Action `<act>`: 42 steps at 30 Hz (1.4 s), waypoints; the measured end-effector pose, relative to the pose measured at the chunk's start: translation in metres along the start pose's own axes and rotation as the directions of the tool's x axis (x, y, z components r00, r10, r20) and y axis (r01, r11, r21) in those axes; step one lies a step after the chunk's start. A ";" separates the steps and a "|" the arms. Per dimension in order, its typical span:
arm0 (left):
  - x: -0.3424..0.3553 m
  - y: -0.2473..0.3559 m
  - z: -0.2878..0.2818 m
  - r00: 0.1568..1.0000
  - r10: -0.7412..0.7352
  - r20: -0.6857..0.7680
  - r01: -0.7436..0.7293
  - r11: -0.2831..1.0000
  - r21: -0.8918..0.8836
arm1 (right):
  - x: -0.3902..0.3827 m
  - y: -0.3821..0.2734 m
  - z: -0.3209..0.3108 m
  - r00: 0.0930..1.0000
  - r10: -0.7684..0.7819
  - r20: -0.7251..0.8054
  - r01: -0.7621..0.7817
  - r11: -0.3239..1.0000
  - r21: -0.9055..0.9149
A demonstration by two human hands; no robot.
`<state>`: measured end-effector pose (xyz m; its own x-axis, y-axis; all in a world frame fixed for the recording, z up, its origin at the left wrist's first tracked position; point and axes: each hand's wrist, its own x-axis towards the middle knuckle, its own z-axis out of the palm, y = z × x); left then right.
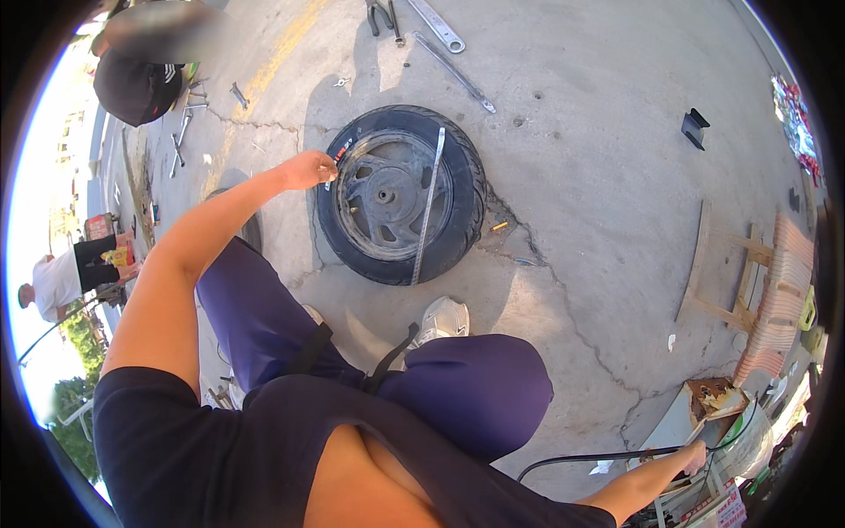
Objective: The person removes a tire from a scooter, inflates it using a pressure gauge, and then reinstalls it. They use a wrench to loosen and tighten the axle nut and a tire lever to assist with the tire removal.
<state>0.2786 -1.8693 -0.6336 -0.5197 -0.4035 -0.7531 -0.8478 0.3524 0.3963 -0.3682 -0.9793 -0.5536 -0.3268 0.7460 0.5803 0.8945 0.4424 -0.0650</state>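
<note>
My left hand (312, 170) is at the left edge of a black tire on a grey spoked wheel (385, 180), lying flat on the concrete; its fingers are curled, and what they may hold is too small to tell. A long metal tire lever (429, 198) lies across the wheel's right side. At the lower right, my right hand (691, 459) is closed on a black hose (629, 455), beside a rusty metal box (709, 400).
Long levers (453, 72) and pliers (378, 16) lie beyond the wheel, with several wrenches (178, 145) at upper left near someone in a black cap (132, 88). A person in a white shirt (57, 282) is at far left. A wooden seat (770, 282) stands at right.
</note>
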 end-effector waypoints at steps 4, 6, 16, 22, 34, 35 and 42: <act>-0.005 -0.011 0.033 0.997 -0.046 -0.067 0.046 0.999 0.001 | -0.069 -0.020 -0.079 0.879 -0.471 -0.069 0.431 0.725 0.537; -0.013 -0.027 0.054 0.986 0.010 -0.165 -0.014 1.000 -0.025 | -0.141 -0.030 -0.135 0.715 -0.695 -0.081 0.503 0.430 0.750; -0.005 -0.077 0.128 0.687 -0.382 -0.618 0.155 0.908 -0.389 | -0.502 0.070 -0.301 -0.597 -0.730 0.334 -0.150 0.510 0.847; 0.013 -0.095 0.130 0.841 -0.341 -0.419 0.078 0.844 -0.531 | -0.636 0.114 -0.286 -0.662 -0.451 0.599 0.088 0.746 0.660; -0.020 -0.043 0.177 0.700 -0.651 -0.293 0.093 0.491 -0.866 | -0.721 0.012 -0.326 -0.480 -0.822 0.307 -0.015 0.357 0.934; -0.018 -0.036 0.183 0.709 -0.654 -0.263 0.075 0.441 -0.894 | -0.720 0.007 -0.333 -0.408 -0.906 0.112 0.074 0.090 0.993; -0.004 -0.087 0.184 0.699 -0.693 -0.173 0.039 0.280 -0.959 | -0.604 0.129 -0.413 -0.902 0.254 0.348 0.234 -0.389 0.891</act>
<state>0.3737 -1.7425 -0.7615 0.2061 -0.6730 -0.7103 -0.3586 -0.7273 0.5851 0.0708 -1.5780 -0.5773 0.4157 -0.3875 -0.8228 -0.6962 0.4465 -0.5621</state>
